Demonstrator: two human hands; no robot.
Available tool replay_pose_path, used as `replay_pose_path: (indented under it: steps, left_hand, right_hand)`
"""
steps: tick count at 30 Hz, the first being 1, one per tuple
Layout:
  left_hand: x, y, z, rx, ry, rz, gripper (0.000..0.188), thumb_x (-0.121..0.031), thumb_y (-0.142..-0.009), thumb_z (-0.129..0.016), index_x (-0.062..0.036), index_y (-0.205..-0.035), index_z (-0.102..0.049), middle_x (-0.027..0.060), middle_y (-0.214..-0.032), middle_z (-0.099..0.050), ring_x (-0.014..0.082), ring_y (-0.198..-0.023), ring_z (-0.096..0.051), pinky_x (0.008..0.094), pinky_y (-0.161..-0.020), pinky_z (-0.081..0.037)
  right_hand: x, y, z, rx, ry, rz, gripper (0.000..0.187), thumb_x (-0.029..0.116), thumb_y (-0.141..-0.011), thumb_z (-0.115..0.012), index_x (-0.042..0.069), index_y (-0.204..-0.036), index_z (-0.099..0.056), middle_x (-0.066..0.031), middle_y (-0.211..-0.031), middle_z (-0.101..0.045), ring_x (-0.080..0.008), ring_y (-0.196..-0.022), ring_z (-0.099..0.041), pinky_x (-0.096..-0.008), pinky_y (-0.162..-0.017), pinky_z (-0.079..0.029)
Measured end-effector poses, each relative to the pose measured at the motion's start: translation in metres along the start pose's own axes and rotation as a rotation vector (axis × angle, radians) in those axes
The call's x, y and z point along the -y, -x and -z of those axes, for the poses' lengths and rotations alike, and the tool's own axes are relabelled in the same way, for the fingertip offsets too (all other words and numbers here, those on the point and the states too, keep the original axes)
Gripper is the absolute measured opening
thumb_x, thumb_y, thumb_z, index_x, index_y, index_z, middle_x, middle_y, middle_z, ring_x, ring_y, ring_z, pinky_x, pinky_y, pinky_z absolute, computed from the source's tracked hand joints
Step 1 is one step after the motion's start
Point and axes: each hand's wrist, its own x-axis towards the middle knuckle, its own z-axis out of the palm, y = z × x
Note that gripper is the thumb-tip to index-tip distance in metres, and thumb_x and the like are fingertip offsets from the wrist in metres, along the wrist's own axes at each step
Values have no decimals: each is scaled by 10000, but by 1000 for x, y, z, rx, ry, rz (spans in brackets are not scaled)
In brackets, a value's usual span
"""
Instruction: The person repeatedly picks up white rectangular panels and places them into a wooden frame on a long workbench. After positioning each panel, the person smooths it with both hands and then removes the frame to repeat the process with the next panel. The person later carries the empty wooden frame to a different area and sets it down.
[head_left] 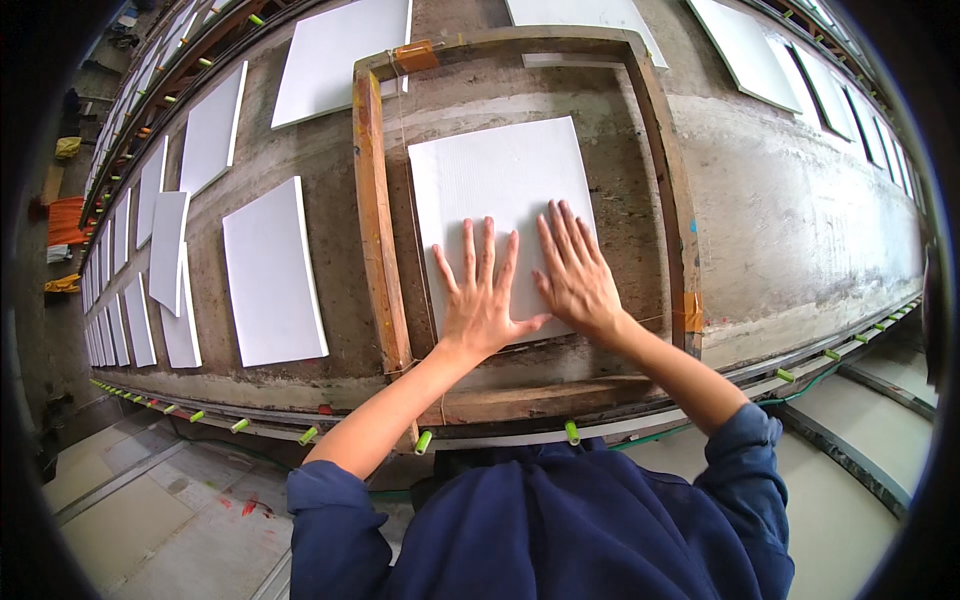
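Resting flat, hands (478, 312) on panel (495, 170); forearms (402, 405) converging

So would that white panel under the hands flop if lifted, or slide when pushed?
The white panel is probably fairly stiff: its visible edges look straight. Pushed, it might slide some before the surrounding wooden frame stops it. Rolling seems unlikely, as it lies broad and flat.
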Motion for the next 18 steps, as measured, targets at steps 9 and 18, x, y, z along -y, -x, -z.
replay_pose_path:
  steps: [9, 18]
  left_hand:
    - [5, 4, 16, -51, 53, -7, 1021, -576, -654, -660, -124, -1428, -172, 179, -1484, -36, 318, -1377, -7, 650, -1030, 29]
    - [100, 42, 26, -355, 831, 357, 794, 37, -768, -545, -105, -1425, -122, 140, -1470, -161, 318, -1357, -153, 405, -1118, -178]
  right_hand:
    - [-7, 5, 19, -83, 94, -21, 636, 266, -856, -512, 28, -1387, -258, -183, -1462, -180, -306, -1374, -106, -459, -1110, -92]
    - [-80, 55, 71, -181, -237, -536, 774, 4, -762, -625, 103, -1404, -204, -236, -1330, -384, -404, -1215, -384, -430, -995, -349]
